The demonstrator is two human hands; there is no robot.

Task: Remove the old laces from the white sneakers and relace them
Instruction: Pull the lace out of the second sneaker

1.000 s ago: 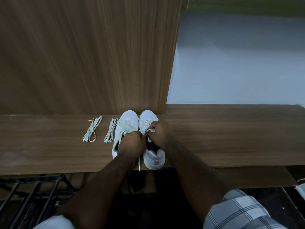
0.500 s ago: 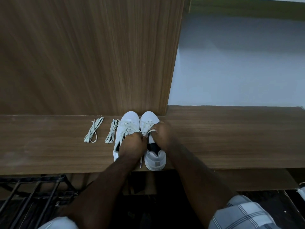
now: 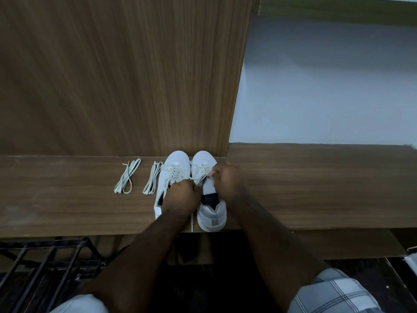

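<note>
Nearest to the person, a loose lace end (image 3: 192, 222) hangs over the front edge of the desk (image 3: 316, 188), between the heels of the two sneakers; a careless forearm could snag it and drag the left sneaker (image 3: 173, 170) off, I think. Just beyond that edge, the left hand (image 3: 182, 195) rests over the left sneaker's opening with its fingers curled, seemingly pinching the lace of the right sneaker (image 3: 206, 168), though the grip itself is hidden. Beside it, the right hand (image 3: 225, 180) is clenched on the same lace at the right sneaker's upper eyelets. With both hands pulling on one shoe that sits close to the desk edge, a hard tug could tip it toward the person, or jam the lace in an eyelet. To the left of the sneakers, two bundles of spare laces (image 3: 128, 177) lie apart on the desk; old laces dropped there could be confused with them. Behind the toes stands a wooden panel (image 3: 112, 75).
</note>
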